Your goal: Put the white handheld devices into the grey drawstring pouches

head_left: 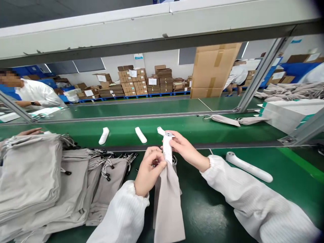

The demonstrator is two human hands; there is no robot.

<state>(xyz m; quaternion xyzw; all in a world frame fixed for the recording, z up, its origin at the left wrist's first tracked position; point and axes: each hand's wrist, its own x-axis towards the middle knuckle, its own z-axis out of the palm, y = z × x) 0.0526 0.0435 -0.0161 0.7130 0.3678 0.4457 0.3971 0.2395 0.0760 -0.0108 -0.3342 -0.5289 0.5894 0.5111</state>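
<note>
My left hand (149,169) pinches the open mouth of a beige drawstring pouch (168,202) that hangs down over the green table. My right hand (182,147) grips a white wand-shaped device (167,148) upright, its lower end inside the pouch's mouth. Both arms wear white sleeves. Three more white devices (104,135) lie on the green conveyor belt (227,130) just beyond my hands. Another white device (248,167) lies on the table to the right of my right arm.
Stacks of beige pouches (37,179) with black cord stoppers fill the table at left. More pouches (226,119) and a white box (288,113) sit at the right of the belt. A person in white (35,94) works across the belt; another person's hand (29,131) shows at left. Cardboard boxes (212,67) stand behind.
</note>
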